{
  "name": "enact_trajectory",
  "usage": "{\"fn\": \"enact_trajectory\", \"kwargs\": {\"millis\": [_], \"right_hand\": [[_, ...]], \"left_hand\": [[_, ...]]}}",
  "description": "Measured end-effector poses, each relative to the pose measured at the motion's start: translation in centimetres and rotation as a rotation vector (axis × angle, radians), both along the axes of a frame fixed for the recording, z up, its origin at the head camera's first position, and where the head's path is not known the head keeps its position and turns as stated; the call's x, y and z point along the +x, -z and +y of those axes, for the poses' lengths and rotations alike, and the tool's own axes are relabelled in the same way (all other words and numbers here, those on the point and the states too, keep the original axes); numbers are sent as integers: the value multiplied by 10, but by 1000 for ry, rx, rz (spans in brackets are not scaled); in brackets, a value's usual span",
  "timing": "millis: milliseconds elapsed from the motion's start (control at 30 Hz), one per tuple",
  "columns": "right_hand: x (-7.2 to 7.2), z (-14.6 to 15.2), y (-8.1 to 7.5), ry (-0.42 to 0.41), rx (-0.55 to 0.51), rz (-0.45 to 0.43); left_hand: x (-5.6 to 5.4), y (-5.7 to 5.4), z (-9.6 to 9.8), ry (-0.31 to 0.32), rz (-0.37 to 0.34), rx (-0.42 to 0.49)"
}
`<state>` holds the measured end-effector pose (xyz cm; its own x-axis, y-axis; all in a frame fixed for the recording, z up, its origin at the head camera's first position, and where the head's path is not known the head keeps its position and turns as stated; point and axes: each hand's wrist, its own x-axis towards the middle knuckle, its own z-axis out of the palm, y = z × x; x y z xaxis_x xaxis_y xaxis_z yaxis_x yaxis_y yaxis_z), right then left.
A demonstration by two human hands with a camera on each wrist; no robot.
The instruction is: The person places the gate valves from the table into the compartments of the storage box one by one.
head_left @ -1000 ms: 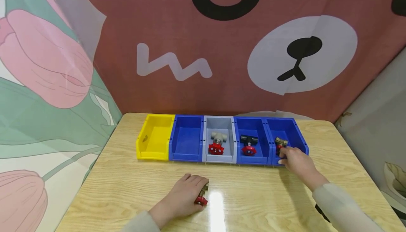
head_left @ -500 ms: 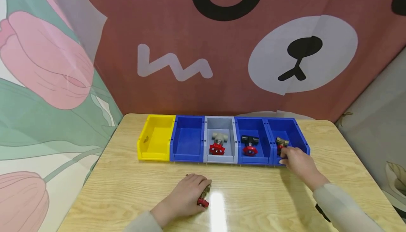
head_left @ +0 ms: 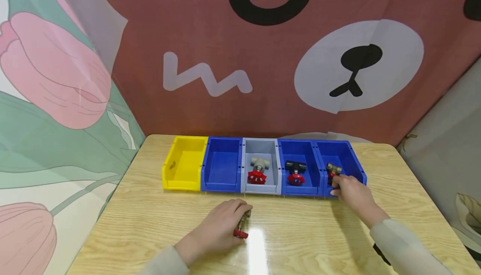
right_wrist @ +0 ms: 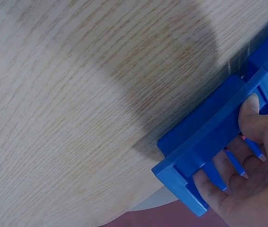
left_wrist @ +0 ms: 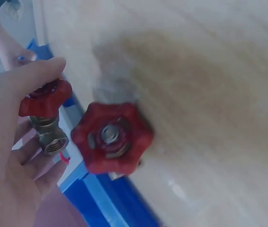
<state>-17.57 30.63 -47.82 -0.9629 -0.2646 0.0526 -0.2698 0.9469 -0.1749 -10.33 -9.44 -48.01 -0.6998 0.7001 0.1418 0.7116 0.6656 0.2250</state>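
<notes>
My left hand (head_left: pixel 219 227) holds a brass valve with a red handwheel (head_left: pixel 240 234) above the near part of the table. In the left wrist view, the thumb lies by the wheel of this brass valve (left_wrist: pixel 46 106), and the fingers are behind its threaded body. Beside it shows a second red handwheel (left_wrist: pixel 112 137), its body mostly hidden behind it. My right hand (head_left: pixel 355 195) is at the front of the rightmost blue bin (head_left: pixel 343 152), thumb on the front lip (right_wrist: pixel 204 151) and fingers curled inside. Just beyond the fingers, another brass valve (head_left: pixel 333 168) lies in that bin.
Left of that bin, a blue bin (head_left: pixel 297 150) holds a black valve (head_left: pixel 295 171) and a grey bin (head_left: pixel 261 145) holds a beige one (head_left: pixel 259 164), both with red wheels. Another blue bin (head_left: pixel 223 162) and a yellow bin (head_left: pixel 186 162) continue the row. A cloth (head_left: pixel 263 116) hangs behind the table.
My left hand has shifted slightly away from me, with the brass valve tilting more upright in it. The right hand has stayed in place at the bin.
</notes>
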Motion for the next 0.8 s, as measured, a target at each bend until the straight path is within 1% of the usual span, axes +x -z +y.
{"fn": "enact_trajectory", "kwargs": {"millis": [200, 300, 400, 533, 600, 733, 800], "right_hand": [[1, -1, 0, 2, -1, 9], [1, -1, -1, 3, -1, 13], [1, -1, -1, 3, -6, 26], [0, -2, -1, -1, -10, 31], [1, -1, 0, 1, -13, 27], [3, -1, 1, 11, -23, 28], [3, -2, 1, 11, -29, 34]], "left_hand": [[-8, -17, -6, -9, 8, -15], [-13, -22, -9, -7, 42, -21], [-19, -28, -14, -1, 91, -35], [-25, -37, -20, -18, 133, -43], [-27, -40, -22, -34, 134, -30], [-30, -47, -25, -58, 99, 2], [-33, -50, -27, -69, 95, 4]]}}
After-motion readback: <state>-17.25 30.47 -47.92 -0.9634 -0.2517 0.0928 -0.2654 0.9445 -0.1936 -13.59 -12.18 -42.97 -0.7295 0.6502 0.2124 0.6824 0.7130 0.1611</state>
